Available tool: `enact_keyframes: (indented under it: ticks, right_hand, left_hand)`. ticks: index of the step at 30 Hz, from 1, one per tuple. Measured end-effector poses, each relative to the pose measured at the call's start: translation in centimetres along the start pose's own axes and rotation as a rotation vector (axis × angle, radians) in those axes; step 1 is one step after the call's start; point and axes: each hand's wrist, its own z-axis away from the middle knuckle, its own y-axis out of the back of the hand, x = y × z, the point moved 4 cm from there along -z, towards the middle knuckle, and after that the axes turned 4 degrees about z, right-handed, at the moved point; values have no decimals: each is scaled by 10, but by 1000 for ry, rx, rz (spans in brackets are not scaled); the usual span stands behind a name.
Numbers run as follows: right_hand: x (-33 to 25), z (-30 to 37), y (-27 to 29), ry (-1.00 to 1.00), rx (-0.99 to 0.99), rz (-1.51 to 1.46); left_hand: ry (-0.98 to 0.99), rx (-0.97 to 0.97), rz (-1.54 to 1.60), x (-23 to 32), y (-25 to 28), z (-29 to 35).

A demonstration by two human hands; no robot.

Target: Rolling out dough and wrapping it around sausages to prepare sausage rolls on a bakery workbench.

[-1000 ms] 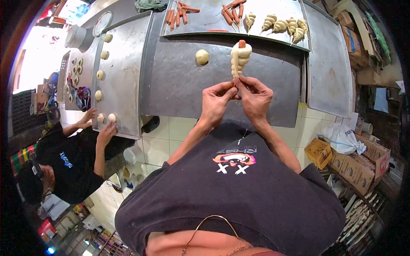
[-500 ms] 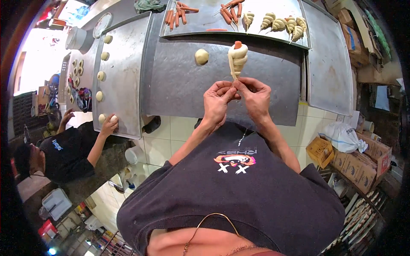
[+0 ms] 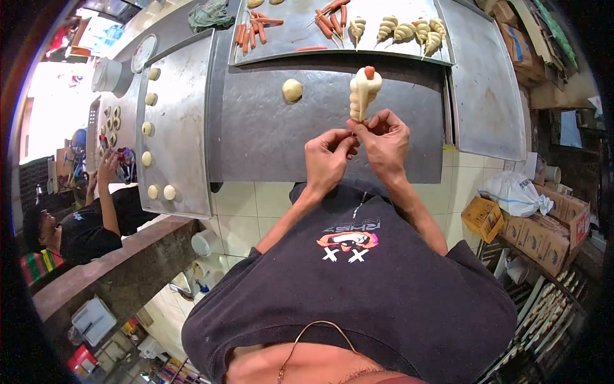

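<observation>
Upright over the dark metal worktop stands a sausage wrapped in a spiral of pale dough (image 3: 362, 96), its orange tip showing at the top. Just below the dough, my right hand (image 3: 386, 146) pinches its lower end, where the stick is mostly hidden by fingers. My left hand (image 3: 327, 160) is closed too, its thumb and fingertips pinched together at the stick's bottom end beside my right fingers. A round dough ball (image 3: 292, 90) rests on the worktop (image 3: 256, 128) to the left of the wrapped sausage.
Beyond, a metal tray (image 3: 288, 56) holds sausages on sticks (image 3: 331, 24) and several dough-wrapped ones (image 3: 404, 32). On the left, another tray (image 3: 182, 115) bears several dough balls. A co-worker (image 3: 96, 217) stands at its left. Cardboard boxes (image 3: 534, 246) sit at right.
The wrapped sausage has turned about its stick and shifted slightly right. My left hand has slid a little lower. The co-worker's hand has let go of a dough ball and lifted off the left tray.
</observation>
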Motion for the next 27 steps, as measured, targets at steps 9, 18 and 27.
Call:
enact_keyframes:
  ticks: [9, 18, 27]
  right_hand:
    - [6, 1, 3, -196, -199, -305]
    - [-9, 12, 0, 164, -37, 605]
    - [41, 14, -10, -510, -437, -138]
  left_hand:
    - [358, -455, 489, -22, -1, 0]
    - [25, -3, 629, 24, -4, -35]
    - [210, -229, 1046, 21, 7, -52]
